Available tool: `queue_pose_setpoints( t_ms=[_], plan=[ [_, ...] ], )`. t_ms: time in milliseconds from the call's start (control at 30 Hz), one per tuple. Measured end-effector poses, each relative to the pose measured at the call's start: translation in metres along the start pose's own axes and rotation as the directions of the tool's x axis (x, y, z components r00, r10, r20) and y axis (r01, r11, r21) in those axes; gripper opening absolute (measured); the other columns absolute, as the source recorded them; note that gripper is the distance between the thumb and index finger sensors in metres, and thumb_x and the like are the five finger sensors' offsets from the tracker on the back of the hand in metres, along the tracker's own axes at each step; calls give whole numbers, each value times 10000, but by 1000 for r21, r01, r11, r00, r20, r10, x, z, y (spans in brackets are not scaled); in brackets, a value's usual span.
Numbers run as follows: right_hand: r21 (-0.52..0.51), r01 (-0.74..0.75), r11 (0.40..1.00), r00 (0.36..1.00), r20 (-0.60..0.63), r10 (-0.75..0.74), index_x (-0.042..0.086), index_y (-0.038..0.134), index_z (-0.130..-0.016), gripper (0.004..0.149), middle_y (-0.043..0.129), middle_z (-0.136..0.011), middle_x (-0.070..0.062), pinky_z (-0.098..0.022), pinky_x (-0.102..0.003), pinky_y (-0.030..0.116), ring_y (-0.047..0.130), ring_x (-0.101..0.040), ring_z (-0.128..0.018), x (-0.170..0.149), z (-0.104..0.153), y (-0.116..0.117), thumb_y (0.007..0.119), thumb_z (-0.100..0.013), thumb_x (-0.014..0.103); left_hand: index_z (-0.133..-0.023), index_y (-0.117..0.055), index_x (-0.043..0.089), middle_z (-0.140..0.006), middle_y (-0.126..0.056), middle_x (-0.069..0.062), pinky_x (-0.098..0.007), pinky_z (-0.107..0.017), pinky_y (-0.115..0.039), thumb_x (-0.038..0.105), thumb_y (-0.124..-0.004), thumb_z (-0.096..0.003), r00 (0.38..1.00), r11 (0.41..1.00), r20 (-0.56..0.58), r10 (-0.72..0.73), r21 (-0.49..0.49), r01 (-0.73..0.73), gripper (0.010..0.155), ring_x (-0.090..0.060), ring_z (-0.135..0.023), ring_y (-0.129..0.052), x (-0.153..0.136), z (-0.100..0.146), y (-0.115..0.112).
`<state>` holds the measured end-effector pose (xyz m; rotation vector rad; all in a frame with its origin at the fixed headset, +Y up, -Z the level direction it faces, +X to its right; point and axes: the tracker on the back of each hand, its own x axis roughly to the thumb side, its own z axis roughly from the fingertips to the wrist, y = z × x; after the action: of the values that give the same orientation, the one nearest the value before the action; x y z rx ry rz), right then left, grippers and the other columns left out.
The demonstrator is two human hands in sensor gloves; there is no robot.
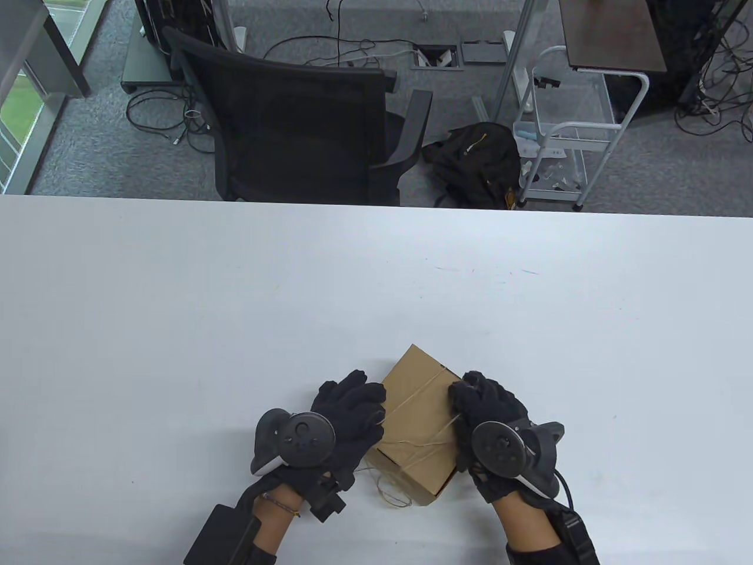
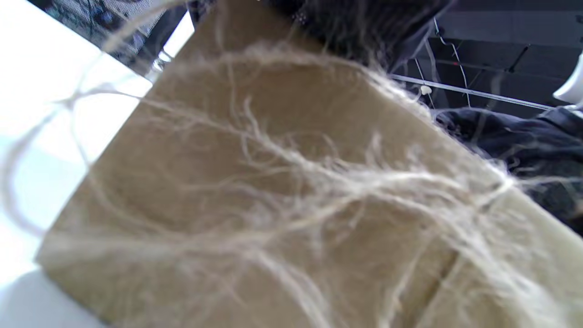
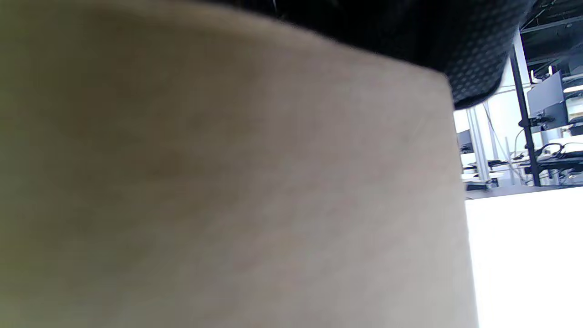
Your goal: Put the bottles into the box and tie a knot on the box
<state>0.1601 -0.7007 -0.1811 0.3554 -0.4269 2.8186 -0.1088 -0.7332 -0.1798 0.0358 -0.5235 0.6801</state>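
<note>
Both hands, left hand (image 1: 353, 412) and right hand (image 1: 485, 406), pinch string (image 1: 412, 441) around the closed box (image 1: 420, 406) near the table's (image 1: 176, 294) front edge; bottles hidden

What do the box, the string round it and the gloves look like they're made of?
Box: seemingly plain brown cardboard, matte, with sharp folded edges and a flap edge at its near end. String: probably natural jute or hemp twine, pale tan and very hairy, with loose fibres fraying off. Gloves on left hand and right hand: black knit-looking fabric, dull, with a dotted texture.

Closed brown cardboard box (image 1: 420, 424), crisscrossed with twine (image 1: 412, 441), sits on table.
</note>
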Motion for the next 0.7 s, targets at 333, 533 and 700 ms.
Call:
queue_pose_setpoints(
  t_ms=[333,533,700],
  plan=[
    [154,92,984,992,-103,-77,106,966,-729,368,970,-622,-184,-249,-389,939,1063,-184,-309,-1,11,-18,922,-415,291,-868,-868,100,-1150,-708,-150,-840,-658,-397,401,-853,-492,996,995,-83,-39,84,46,482,-558,-1090,-593,9,17,14],
    [179,473,863,881,-121,-458,67,992,-691,361,1003,-524,-169,-206,-390,919,1033,-164,-226,-15,16,-18,949,-397,273,-883,-849,114,-1159,-698,-145,-800,-674,-488,395,-845,-502,989,991,-130,-70,102,84,473,-560,-1065,-644,7,18,11],
    [-58,381,923,920,-75,-385,92,978,-716,359,892,-750,-195,-430,-536,806,958,-310,-496,-27,16,-24,921,-409,267,-885,-856,134,-1163,-673,-193,-788,-669,-531,395,-850,-500,985,990,-147,-88,93,102,466,-576,-1051,-655,5,17,11]
  ],
)
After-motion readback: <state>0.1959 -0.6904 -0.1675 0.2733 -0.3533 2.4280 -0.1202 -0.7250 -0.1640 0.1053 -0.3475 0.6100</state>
